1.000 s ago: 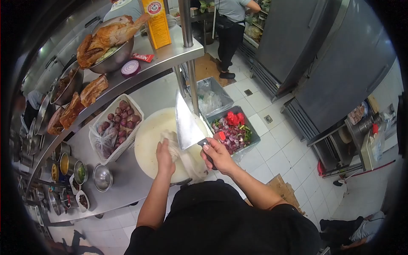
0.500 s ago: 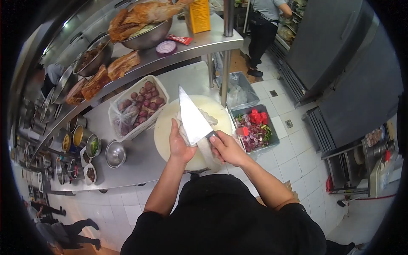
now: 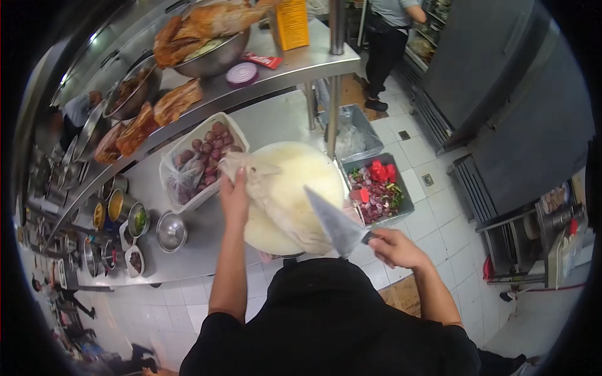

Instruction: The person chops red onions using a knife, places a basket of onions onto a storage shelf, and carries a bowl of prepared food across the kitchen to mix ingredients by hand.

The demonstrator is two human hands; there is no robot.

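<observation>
My right hand [image 3: 395,247] is closed round the dark handle of a wide knife [image 3: 335,222], its blade pointing up and left over the near right edge of the board. With my left hand [image 3: 234,197] I grip a pale, wet-looking cloth [image 3: 269,203] near its upper left end. The cloth stretches slantwise over the round white cutting board [image 3: 316,169], down to the board's near edge. Just left of the board, a white basket [image 3: 177,205] holds red onions [image 3: 207,147] and a plastic bag.
Roast meat [image 3: 204,28] in a bowl, a halved onion [image 3: 242,74] and a yellow box [image 3: 290,25] stand on the raised shelf. A grey bin [image 3: 404,207] of scraps is right of the board. A person [image 3: 385,50] stands near the fridges.
My left hand has moved up and left, drawing the cloth's end toward the basket. My right hand has carried the knife right and nearer to my body, away from my left hand.
</observation>
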